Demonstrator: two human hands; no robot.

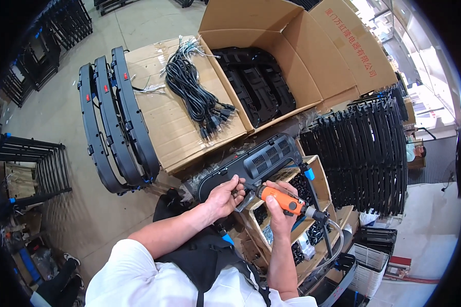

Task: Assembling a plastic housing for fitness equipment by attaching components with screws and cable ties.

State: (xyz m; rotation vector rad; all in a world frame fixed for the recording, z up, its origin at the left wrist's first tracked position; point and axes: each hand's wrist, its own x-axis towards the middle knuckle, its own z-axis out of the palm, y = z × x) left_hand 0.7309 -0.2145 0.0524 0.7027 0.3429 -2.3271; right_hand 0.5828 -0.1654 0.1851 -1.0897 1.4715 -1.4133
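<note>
My right hand (283, 214) is wrapped round an orange and black air screwdriver (280, 198), its thumb lying along the body. A clear hose (341, 238) runs from the tool's rear end. The front end of the tool points left, toward my left hand (224, 197). The left fingers are curled together close to that end; what they pinch, if anything, is too small to make out. Just beyond both hands lies a long black plastic housing (241, 166) with vent slots and rounded ends.
A wooden compartment box (320, 179) with small black parts and screws stands at the right. Farther off are a bundle of black cables (184, 84) on cardboard, an open carton (338, 51) holding black plastic parts, several curved black frames (120, 120), and stacked black racks (361, 153).
</note>
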